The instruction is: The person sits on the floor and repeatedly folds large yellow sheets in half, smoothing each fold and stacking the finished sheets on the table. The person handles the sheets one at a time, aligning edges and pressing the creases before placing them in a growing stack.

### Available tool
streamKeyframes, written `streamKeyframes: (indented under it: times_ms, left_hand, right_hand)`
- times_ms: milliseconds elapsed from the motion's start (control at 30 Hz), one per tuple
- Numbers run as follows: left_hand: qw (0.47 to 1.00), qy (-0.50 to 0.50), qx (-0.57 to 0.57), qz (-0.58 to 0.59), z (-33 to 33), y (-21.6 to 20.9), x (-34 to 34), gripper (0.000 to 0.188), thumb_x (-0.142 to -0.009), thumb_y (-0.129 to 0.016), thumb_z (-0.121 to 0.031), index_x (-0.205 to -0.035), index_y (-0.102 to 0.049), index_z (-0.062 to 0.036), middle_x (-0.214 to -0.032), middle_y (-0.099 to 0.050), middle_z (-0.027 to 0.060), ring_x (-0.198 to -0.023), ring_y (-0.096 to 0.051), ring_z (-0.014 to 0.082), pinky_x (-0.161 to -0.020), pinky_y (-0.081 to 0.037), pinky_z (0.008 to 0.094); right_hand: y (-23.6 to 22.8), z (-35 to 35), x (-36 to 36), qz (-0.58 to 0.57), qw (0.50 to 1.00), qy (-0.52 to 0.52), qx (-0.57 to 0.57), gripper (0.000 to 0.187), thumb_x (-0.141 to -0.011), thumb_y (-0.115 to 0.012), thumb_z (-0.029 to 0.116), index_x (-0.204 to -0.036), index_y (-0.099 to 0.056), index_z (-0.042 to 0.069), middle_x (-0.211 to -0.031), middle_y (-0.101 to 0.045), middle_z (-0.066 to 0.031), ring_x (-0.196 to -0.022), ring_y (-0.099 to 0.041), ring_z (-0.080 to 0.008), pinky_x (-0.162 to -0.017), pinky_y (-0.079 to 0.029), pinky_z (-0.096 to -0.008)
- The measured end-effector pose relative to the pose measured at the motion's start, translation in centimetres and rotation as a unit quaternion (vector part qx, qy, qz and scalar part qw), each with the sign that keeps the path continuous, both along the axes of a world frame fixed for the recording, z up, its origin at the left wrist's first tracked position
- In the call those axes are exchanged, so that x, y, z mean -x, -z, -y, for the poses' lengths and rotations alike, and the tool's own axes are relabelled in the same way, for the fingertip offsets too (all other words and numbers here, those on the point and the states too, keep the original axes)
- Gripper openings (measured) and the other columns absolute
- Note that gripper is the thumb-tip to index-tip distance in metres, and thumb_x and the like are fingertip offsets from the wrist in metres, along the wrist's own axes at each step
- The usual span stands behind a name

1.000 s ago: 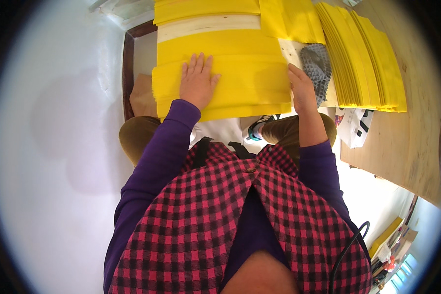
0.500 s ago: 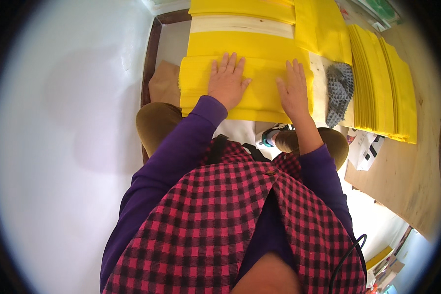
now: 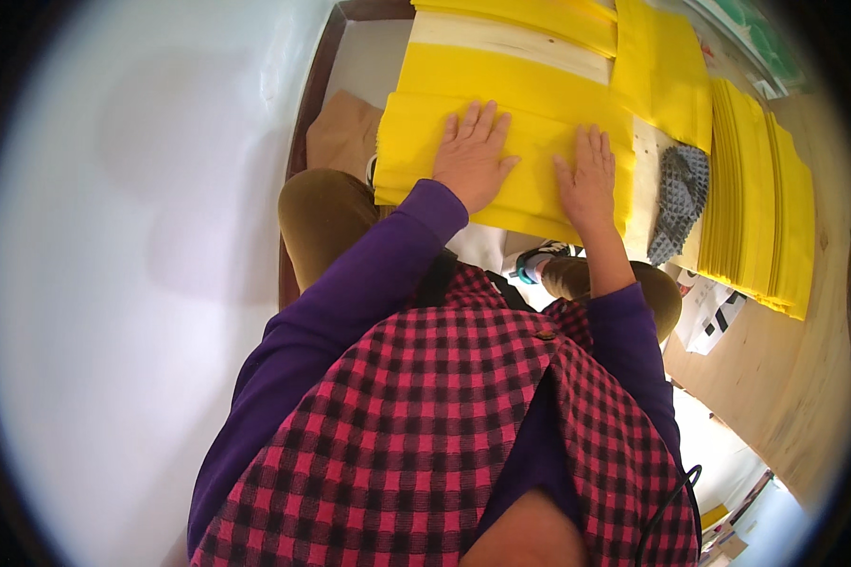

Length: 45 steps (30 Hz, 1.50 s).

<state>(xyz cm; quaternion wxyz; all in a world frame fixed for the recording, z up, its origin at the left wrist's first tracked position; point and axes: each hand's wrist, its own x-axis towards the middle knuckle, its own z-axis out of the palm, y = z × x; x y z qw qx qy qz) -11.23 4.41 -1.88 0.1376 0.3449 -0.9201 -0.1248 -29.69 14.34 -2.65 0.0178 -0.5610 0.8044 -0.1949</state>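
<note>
A piece of yellow fabric (image 3: 539,156) lies folded on the wooden table in front of me, its near edge hanging by my knees. My left hand (image 3: 473,159) rests flat on its left part, fingers spread and pointing away from me. On the right part of the same fabric, my right hand (image 3: 590,181) lies flat with its fingers stretched out and close together. Neither hand grasps anything. Just right of my right hand, a crumpled grey textured cloth (image 3: 680,203) lies on bare wood.
Folded stacks of yellow fabric (image 3: 761,198) stand at the right, and more yellow fabric (image 3: 662,66) lies at the back. A brown sheet (image 3: 342,137) is at the left beside the white wall (image 3: 161,283). A white bag (image 3: 709,317) sits below the right stacks.
The view has shifted and tilted, so the table appears farther right. Both hands stay flat on the yellow fabric; the stacked layered edge at its left no longer shows as clearly.
</note>
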Motion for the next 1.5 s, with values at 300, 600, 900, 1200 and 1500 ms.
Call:
streamKeyframes:
  times_ms: [300,600,900,1200,1500]
  left_hand:
    - [1.0,-0.006,0.015,0.002,-0.4,-0.5,-0.2,0.057,-0.093,-0.051,-0.039,-0.138,-0.043,-0.0064,-0.147,-0.036,0.0156,-0.138,-0.03,0.0317,-0.112,-0.022,0.0503]
    - [1.0,-0.008,0.022,0.003,-0.7,-0.5,-0.3,0.056,-0.092,-0.052,-0.039,-0.137,-0.045,-0.0063,-0.146,-0.038,0.0154,-0.137,-0.032,0.0313,-0.112,-0.023,0.0494]
    - [1.0,-0.012,0.013,0.017,-0.6,-0.5,-0.1,0.057,-0.092,-0.053,-0.039,-0.138,-0.044,-0.008,-0.147,-0.037,0.0143,-0.137,-0.031,0.03,-0.112,-0.021,0.0483]
    - [0.999,-0.003,0.032,0.026,-0.6,-0.8,-0.2,0.056,-0.092,-0.052,-0.04,-0.137,-0.046,-0.0078,-0.145,-0.039,0.0145,-0.136,-0.033,0.0306,-0.111,-0.023,0.0478]
    - [0.999,-0.012,0.028,0.024,-0.7,-0.8,-0.2,0.057,-0.09,-0.055,-0.042,-0.135,-0.048,-0.0079,-0.142,-0.043,0.0146,-0.134,-0.035,0.03,-0.109,-0.024,0.0475]
  right_hand:
    - [0.2,-0.1,0.1,-0.009,1.0,-0.003,0.005,0.064,-0.093,-0.053,0.037,-0.142,-0.036,0.002,-0.151,-0.03,-0.0206,-0.141,-0.022,-0.0372,-0.115,-0.017,-0.0493]
    - [-0.4,-0.2,-0.2,-0.024,1.0,-0.012,0.001,0.063,-0.092,-0.054,0.035,-0.142,-0.035,0.0,-0.15,-0.031,-0.0209,-0.141,-0.023,-0.0375,-0.114,-0.017,-0.0503]
    - [-1.8,1.7,-3.4,0.004,0.998,-0.061,0.023,0.061,-0.093,-0.053,0.033,-0.141,-0.036,-0.001,-0.149,-0.03,-0.0225,-0.141,-0.023,-0.0382,-0.114,-0.018,-0.0503]
    - [-1.3,1.9,-2.9,-0.013,0.999,-0.027,-0.041,0.064,-0.094,-0.049,0.038,-0.141,-0.034,-0.003,-0.149,-0.031,-0.0235,-0.141,-0.024,-0.0371,-0.114,-0.019,-0.0481]
    - [-1.9,1.1,-2.3,-0.035,0.995,0.001,-0.09,0.068,-0.095,-0.044,0.046,-0.144,-0.032,-0.001,-0.153,-0.026,-0.0189,-0.143,-0.021,-0.032,-0.116,-0.015,-0.0457]
